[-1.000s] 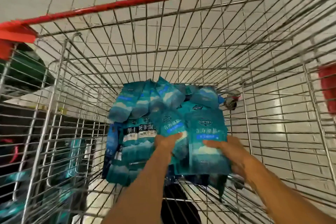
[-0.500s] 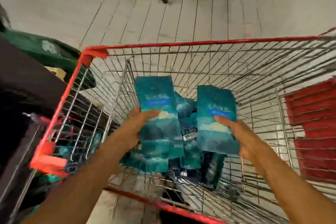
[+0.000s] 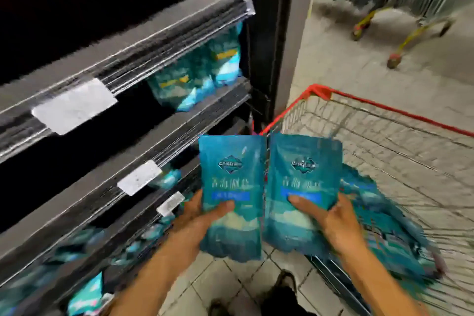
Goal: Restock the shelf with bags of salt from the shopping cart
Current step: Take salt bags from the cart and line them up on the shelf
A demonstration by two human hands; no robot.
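Left hand (image 3: 202,215) grips one teal salt bag (image 3: 232,195) upright, thumb across its front; right hand (image 3: 331,220) grips a second salt bag (image 3: 302,187) the same way; bags side by side, edges nearly touching, between dark shelf (image 3: 143,151) on the left and red-rimmed shopping cart (image 3: 384,110) on the right; more bags in cart (image 3: 384,226) behind the right hand; shelf tiers hold blurred teal stocked bags (image 3: 202,77); white price tags (image 3: 74,106) on shelf edges.

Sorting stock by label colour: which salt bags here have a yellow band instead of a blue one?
The bags on the upper shelf, behind its edge, show yellow bands. The two held in the left hand and right hand have blue bands.
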